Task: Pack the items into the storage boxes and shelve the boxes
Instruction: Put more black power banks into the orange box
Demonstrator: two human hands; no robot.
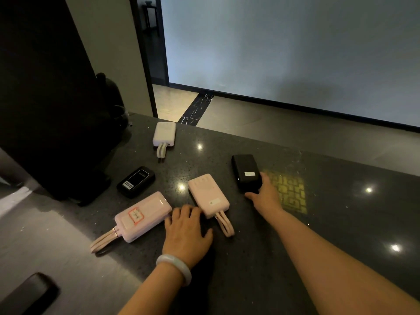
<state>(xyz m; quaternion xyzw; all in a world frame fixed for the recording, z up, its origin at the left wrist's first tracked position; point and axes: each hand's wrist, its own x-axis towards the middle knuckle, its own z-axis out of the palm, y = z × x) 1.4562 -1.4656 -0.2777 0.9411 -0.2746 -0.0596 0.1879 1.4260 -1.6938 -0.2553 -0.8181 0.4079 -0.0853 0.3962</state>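
Several power banks lie on a dark speckled counter (250, 258). My right hand (264, 196) grips the near end of a black power bank (246, 172), thumb on its near side and fingers along its right side. My left hand (187, 233) lies flat on the counter between two pink power banks, fingertips touching the smaller pink one (208, 194) with its looped cable. The larger pink power bank (143, 215) with a red-edged label lies to the left. A small black power bank (136, 181) and a white power bank (164, 134) lie farther back.
A tall black object (45, 98) stands at the left on the counter, with a dark bag (113, 98) behind it. A black flat object (29, 294) lies at the near left corner. Beyond the counter's far edge are the floor and a pale wall.
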